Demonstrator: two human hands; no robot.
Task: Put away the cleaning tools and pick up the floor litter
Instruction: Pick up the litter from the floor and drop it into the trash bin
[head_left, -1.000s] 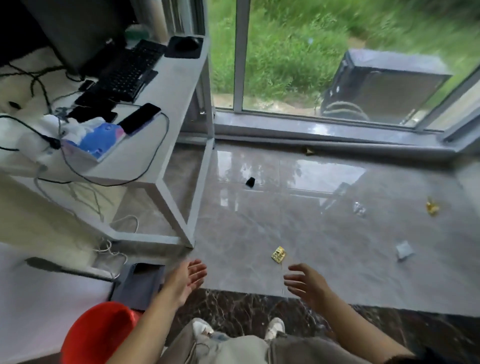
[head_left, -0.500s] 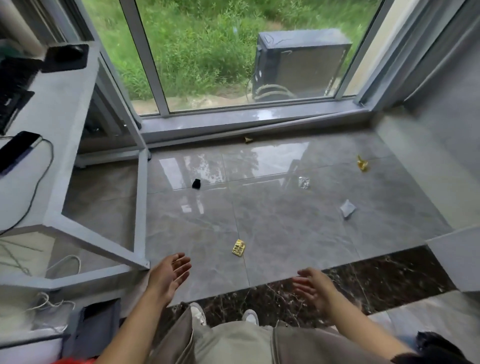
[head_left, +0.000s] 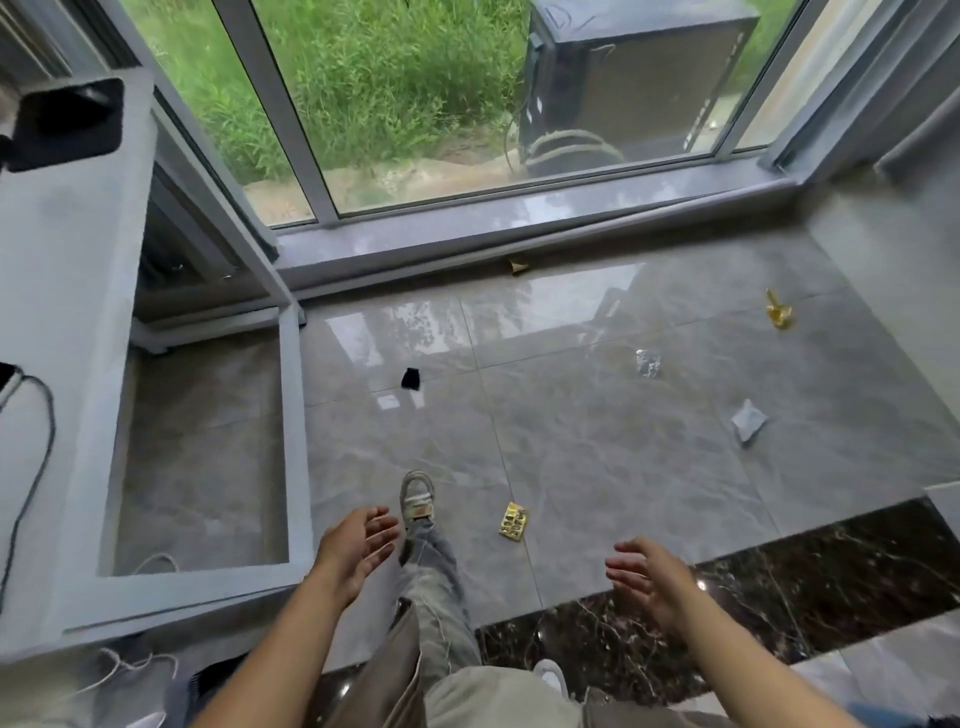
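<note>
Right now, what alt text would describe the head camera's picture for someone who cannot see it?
A person steps onto a glossy grey tiled floor, both empty hands open: left hand, right hand. Litter lies ahead: a gold wrapper, a black scrap, a silver wrapper, white paper.

Litter on grey floor tiles: gold wrapper (head_left: 514, 521) nearest, white paper (head_left: 748, 421), silver foil (head_left: 648, 362), crumpled yellow wrapper (head_left: 778, 310), black scrap (head_left: 410, 378).
</note>
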